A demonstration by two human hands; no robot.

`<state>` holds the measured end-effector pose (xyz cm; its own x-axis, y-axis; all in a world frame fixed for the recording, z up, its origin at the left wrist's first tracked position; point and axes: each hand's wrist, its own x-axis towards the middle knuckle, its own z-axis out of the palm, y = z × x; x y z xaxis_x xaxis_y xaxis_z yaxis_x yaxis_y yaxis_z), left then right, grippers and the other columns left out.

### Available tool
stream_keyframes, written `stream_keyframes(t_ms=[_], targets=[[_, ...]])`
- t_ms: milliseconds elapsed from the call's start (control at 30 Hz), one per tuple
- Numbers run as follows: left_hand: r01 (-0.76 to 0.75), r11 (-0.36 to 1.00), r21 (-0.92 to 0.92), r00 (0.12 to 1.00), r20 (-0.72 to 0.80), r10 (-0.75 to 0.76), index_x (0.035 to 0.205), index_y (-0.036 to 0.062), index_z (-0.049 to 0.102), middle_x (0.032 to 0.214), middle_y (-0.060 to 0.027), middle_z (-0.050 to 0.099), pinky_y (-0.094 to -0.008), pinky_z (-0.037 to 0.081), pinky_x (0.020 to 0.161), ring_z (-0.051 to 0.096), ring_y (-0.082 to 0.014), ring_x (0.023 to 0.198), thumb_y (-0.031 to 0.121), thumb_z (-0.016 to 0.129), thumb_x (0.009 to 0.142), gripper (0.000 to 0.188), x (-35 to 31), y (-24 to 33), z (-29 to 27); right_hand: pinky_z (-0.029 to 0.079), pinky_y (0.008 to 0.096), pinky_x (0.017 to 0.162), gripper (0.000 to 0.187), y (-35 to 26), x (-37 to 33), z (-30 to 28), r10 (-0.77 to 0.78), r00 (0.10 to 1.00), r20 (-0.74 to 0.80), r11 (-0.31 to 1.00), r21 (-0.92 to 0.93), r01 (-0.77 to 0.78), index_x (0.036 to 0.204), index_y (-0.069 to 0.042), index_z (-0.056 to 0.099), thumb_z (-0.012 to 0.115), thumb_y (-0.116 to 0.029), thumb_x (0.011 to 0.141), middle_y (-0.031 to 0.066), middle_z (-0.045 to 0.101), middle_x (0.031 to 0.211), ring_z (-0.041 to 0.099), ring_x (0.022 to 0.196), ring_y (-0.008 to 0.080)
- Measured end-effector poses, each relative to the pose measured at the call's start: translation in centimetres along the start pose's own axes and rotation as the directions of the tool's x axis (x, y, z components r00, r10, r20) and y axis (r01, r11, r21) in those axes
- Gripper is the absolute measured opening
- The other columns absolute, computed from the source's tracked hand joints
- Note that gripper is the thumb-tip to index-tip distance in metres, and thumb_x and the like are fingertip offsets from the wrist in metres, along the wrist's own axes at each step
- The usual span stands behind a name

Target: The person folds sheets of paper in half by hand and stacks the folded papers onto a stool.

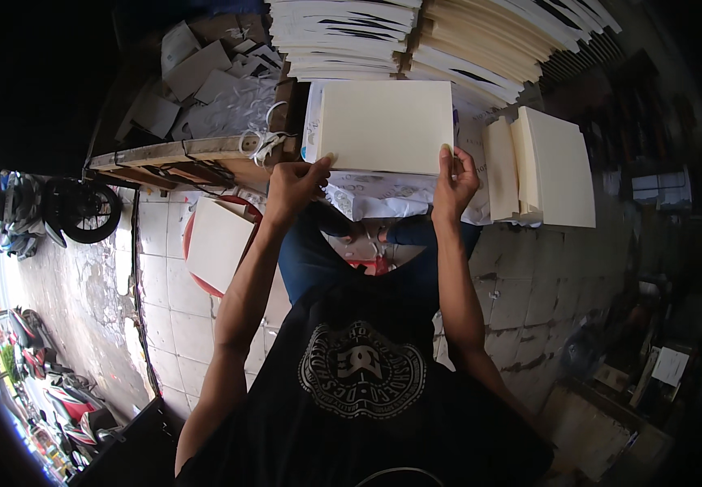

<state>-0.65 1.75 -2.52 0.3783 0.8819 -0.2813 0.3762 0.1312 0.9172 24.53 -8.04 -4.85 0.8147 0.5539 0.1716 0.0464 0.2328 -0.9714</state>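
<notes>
Pinching cream sheet [387,126] at twelve o'clock by its near corners with left hand [298,185] and right hand [457,180]; apparently partway through, cannot tell finished from remaining in pile [558,166] at two o'clock.

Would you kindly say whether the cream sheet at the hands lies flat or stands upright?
The cream sheet lies flat, broad face up, left hand and right hand by its near corners.
</notes>
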Motion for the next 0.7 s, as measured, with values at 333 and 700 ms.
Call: stream_keyframes(t_ms=[333,700], targets=[[0.030,0.981,-0.192,1.000,0.007,-0.029,0.080,-0.0023,0.069,0.065,-0.0017,0.059,-0.0228,0.046,0.057,0.055,-0.0087,0.056,0.049,0.073,0.088,0.052,-0.2,0.0,0.3,0.047,0.0419,0.081,0.023,0.6,1.9,-2.1,-0.232,0.968,0.097,0.784,-0.571,0.245,0.086,-0.008,0.065,0.077,-0.028,0.087,0.0087,0.066,0.087,0.057,0.091,0.0280],[0.003,0.979,-0.204,1.000,-0.002,-0.004,0.074,-0.0004,0.068,0.063,-0.0032,0.060,-0.0237,0.047,0.054,0.057,-0.0097,0.055,0.049,0.073,0.088,0.051,-0.2,0.4,0.6,0.047,0.0414,0.079,0.023,0.5,2.2,-2.3,-0.266,0.956,0.124,0.772,-0.566,0.288,0.084,-0.007,0.063,0.076,-0.025,0.086,0.0079,0.066,0.084,0.059,0.084,0.0287]])
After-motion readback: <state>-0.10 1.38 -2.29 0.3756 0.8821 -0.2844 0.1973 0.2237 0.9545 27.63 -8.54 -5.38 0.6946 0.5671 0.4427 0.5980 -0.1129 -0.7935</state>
